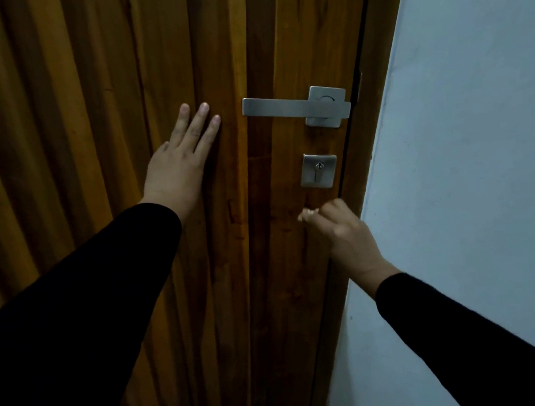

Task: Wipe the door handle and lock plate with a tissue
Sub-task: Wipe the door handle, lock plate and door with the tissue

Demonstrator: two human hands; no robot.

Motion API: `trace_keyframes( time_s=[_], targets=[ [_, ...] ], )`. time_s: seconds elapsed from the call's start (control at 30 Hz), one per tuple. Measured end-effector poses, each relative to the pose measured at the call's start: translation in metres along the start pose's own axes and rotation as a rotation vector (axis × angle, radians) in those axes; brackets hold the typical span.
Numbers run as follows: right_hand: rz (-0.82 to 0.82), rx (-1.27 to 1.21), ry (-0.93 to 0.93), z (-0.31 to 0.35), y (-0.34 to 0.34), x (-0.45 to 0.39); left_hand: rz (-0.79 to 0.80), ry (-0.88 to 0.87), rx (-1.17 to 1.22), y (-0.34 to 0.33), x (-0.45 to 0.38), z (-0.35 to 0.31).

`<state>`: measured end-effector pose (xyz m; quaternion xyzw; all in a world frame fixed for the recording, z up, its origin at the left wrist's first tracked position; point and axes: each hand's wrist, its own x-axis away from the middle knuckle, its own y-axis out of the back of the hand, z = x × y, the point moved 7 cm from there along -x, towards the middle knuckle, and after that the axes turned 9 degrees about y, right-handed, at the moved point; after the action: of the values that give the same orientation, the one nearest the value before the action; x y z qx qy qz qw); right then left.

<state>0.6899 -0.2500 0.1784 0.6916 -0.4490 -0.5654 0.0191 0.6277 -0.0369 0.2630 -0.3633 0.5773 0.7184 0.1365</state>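
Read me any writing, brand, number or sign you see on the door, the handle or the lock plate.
There is no readable text anywhere.
door handle: plain brushed metal, no brand visible.
lock plate: only a keyhole, no marking legible.
wooden door and wall: no labels or signs.

The door point(120, 86) is warm orange-brown wood, streaked in vertical bands of lighter amber and darker brown grain. The lever handle point(293, 106) and the square lock plate point(318, 170) are brushed silver-grey metal. The wall point(479, 119) is plain pale blue-grey. Both sleeves point(74, 300) are solid black.
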Motion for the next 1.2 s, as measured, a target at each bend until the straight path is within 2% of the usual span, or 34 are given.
trace_keyframes(
  time_s=[0.07, 0.23, 0.57, 0.67, 0.87, 0.97, 1.2],
  targets=[
    [-0.06, -0.006, -0.05, -0.008, 0.009, -0.017, 0.005, 0.001, 0.006, -0.001, 0.0, 0.0],
    [-0.061, 0.029, -0.073, -0.005, -0.003, -0.015, 0.023, 0.007, 0.02, -0.002, -0.001, 0.002],
    [0.185, -0.006, 0.059, 0.036, -0.058, 0.049, 0.021, -0.011, 0.049, -0.002, 0.0, 0.003],
    [0.196, -0.031, 0.056, 0.035, -0.055, 0.047, 0.008, -0.014, 0.049, -0.001, 0.001, 0.003],
    [-0.094, -0.042, -0.058, 0.015, -0.009, -0.015, 0.002, -0.023, 0.082, -0.001, 0.002, 0.001],
    [-0.135, 0.012, -0.104, 0.009, -0.003, -0.038, 0.008, -0.013, 0.075, -0.001, 0.001, 0.001],
    [0.052, -0.02, 0.028, 0.041, -0.041, -0.006, 0.02, -0.014, 0.079, -0.002, 0.001, 0.002]
  ],
)
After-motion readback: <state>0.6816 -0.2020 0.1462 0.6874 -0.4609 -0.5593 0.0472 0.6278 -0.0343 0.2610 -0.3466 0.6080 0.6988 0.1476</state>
